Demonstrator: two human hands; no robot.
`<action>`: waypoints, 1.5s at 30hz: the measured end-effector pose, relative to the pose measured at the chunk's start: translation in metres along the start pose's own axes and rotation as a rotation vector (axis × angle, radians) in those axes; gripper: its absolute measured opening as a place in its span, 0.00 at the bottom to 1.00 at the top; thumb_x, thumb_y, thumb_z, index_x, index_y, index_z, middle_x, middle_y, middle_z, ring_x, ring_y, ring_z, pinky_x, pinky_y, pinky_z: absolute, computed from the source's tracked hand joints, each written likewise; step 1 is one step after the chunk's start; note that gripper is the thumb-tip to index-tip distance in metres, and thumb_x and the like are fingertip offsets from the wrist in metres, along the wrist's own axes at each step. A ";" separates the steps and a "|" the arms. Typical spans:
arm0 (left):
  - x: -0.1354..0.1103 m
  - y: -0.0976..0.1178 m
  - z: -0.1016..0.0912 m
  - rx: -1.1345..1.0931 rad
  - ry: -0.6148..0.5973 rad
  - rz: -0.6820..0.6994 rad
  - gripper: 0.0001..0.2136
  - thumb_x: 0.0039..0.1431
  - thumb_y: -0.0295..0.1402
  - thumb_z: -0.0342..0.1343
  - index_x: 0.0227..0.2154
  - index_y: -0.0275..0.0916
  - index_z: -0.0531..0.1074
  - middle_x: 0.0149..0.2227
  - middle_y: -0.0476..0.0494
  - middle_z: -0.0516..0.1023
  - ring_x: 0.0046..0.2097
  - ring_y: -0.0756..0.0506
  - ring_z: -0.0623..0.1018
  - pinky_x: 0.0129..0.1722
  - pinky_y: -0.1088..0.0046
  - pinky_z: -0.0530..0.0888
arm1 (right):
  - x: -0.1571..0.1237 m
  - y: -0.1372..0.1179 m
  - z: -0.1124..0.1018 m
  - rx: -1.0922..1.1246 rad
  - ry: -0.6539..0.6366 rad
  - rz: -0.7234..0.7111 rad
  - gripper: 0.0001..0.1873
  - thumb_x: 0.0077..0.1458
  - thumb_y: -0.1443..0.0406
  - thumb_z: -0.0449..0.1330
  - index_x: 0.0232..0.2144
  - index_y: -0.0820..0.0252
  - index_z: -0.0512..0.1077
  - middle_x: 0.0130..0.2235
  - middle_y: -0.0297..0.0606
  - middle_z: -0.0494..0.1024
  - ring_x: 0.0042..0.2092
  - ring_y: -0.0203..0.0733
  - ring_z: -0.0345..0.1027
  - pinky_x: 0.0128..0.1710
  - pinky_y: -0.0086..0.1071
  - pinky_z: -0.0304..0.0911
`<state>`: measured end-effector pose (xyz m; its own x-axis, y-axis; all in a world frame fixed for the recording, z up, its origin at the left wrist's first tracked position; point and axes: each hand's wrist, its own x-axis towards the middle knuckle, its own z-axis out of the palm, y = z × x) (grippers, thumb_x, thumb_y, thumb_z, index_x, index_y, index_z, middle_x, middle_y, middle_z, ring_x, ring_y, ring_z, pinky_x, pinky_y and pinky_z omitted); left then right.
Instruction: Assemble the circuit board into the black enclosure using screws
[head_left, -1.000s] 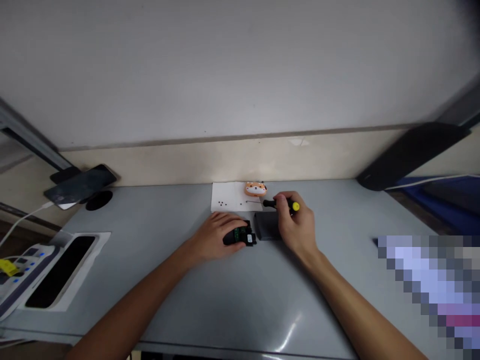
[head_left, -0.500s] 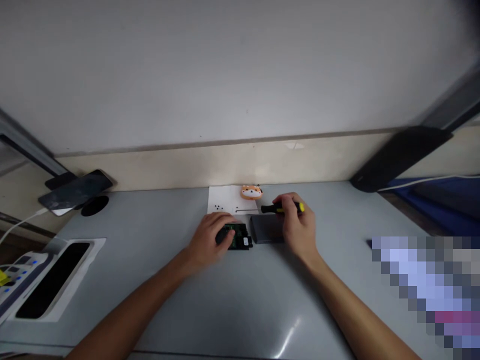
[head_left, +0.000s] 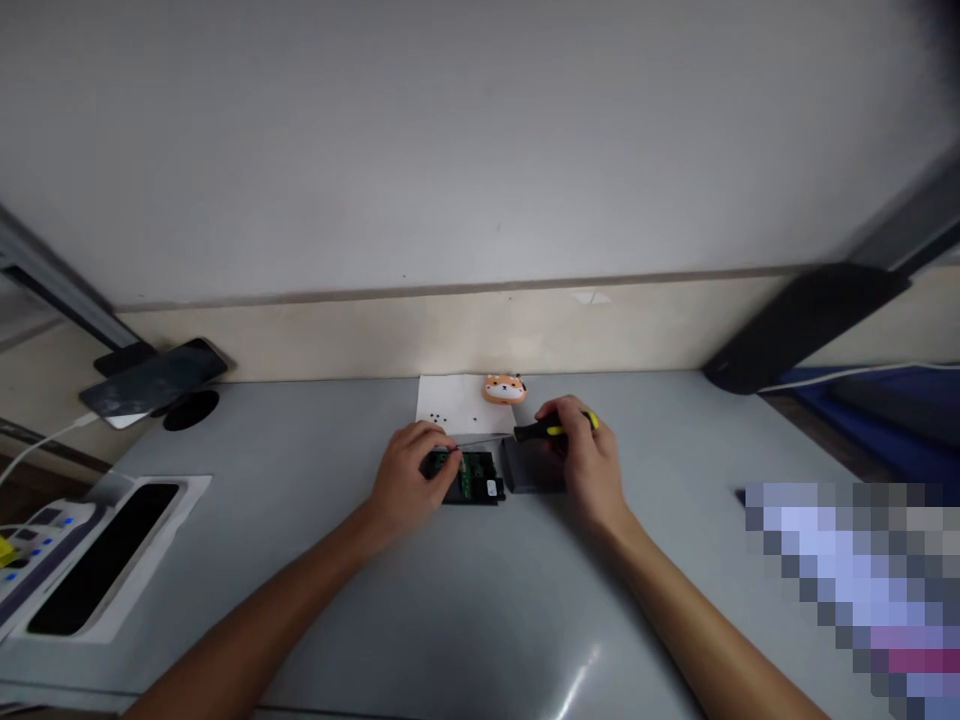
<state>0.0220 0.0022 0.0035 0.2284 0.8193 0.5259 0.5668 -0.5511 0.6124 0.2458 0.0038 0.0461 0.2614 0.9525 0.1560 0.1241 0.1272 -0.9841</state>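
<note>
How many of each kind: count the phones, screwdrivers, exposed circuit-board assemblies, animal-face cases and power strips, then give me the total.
Phones: 2
Screwdriver: 1
Exposed circuit-board assembly: 1
Animal-face case: 1
Power strip: 1
Total: 6

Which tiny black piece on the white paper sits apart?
The single tiny black piece nearer the orange-and-white animal-faced case; the other pieces cluster toward the white paper's left edge.
</note>
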 end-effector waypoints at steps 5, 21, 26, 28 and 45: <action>0.000 -0.003 -0.002 0.005 0.008 0.030 0.03 0.65 0.31 0.57 0.35 0.42 0.74 0.38 0.46 0.77 0.42 0.45 0.77 0.46 0.63 0.72 | 0.000 0.000 0.000 -0.009 -0.025 0.006 0.20 0.62 0.49 0.54 0.29 0.56 0.72 0.25 0.33 0.67 0.25 0.38 0.61 0.22 0.29 0.57; -0.001 -0.005 -0.002 0.029 0.018 0.061 0.04 0.65 0.30 0.58 0.35 0.43 0.77 0.40 0.46 0.78 0.43 0.46 0.78 0.48 0.61 0.73 | 0.001 0.000 -0.001 0.020 -0.043 0.023 0.20 0.62 0.49 0.54 0.28 0.56 0.71 0.24 0.32 0.65 0.25 0.37 0.58 0.22 0.29 0.54; -0.003 -0.007 -0.001 0.028 0.031 0.085 0.04 0.64 0.30 0.58 0.36 0.44 0.78 0.42 0.46 0.78 0.44 0.46 0.78 0.48 0.62 0.73 | 0.001 -0.004 0.000 0.032 -0.050 0.052 0.19 0.61 0.49 0.56 0.28 0.56 0.70 0.24 0.30 0.63 0.24 0.35 0.58 0.21 0.28 0.55; -0.003 -0.006 -0.001 0.020 0.019 0.101 0.04 0.65 0.30 0.58 0.37 0.44 0.78 0.42 0.46 0.78 0.44 0.46 0.78 0.48 0.62 0.73 | 0.001 -0.004 0.001 0.069 -0.010 0.062 0.19 0.59 0.46 0.58 0.31 0.55 0.69 0.24 0.29 0.62 0.23 0.35 0.57 0.20 0.27 0.55; -0.001 0.002 -0.003 0.074 -0.310 0.091 0.19 0.60 0.35 0.64 0.54 0.46 0.73 0.55 0.46 0.77 0.57 0.41 0.75 0.62 0.56 0.64 | -0.013 0.001 -0.001 -0.259 -0.112 -0.327 0.13 0.67 0.53 0.54 0.42 0.55 0.70 0.33 0.34 0.73 0.30 0.36 0.63 0.28 0.30 0.60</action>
<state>0.0203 -0.0004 0.0056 0.5047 0.7825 0.3648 0.5860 -0.6207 0.5208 0.2431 -0.0083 0.0430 0.0649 0.8994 0.4323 0.4233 0.3675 -0.8281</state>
